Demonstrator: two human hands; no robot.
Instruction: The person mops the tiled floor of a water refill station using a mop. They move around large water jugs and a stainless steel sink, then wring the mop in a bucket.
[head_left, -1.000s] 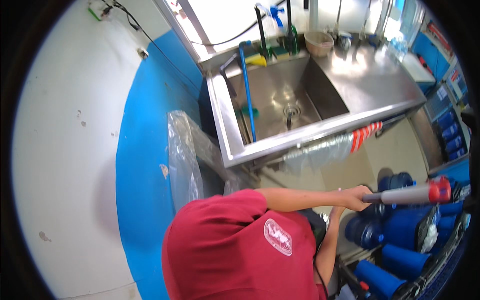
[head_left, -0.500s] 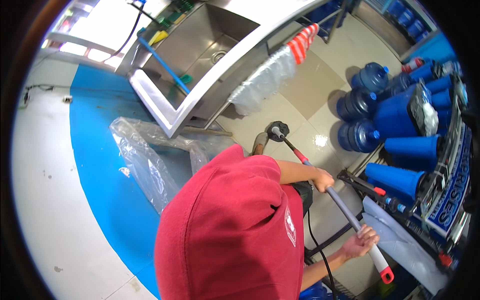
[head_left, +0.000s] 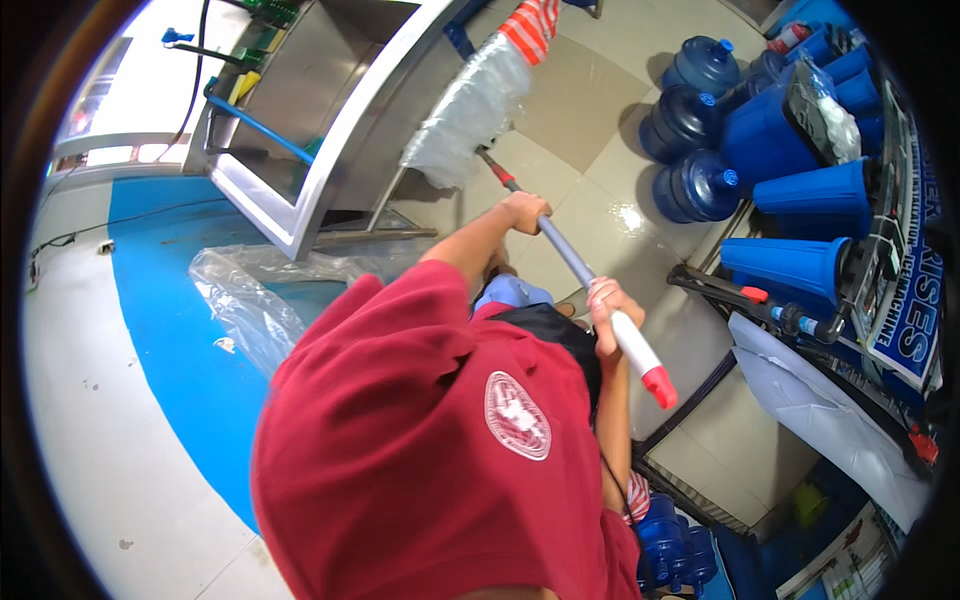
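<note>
A mop (head_left: 568, 250) with a grey shaft, a red collar and a white, red-tipped grip slants across the middle. My left hand (head_left: 525, 212) is wrapped round the shaft at its farther part. Closer to me, my right hand (head_left: 612, 312) grips the shaft by the white end piece. The far end of the mop passes behind clear plastic (head_left: 470, 115) hanging from the sink unit, so its head is hidden. Next to the plastic hangs a red-and-white striped cloth or bag (head_left: 532, 30).
A steel sink (head_left: 330, 60) with a blue-handled tool (head_left: 262, 130) across it stands at the upper left. Loose plastic sheeting (head_left: 240, 300) lies on the blue floor stripe. Water jugs (head_left: 697, 188) and blue bins (head_left: 785, 265) line the right. White sheet (head_left: 800, 385) stands below them.
The mop and both my hands have shifted left, and the mop's dark head has gone from open floor to behind the plastic. The view has also shifted.
</note>
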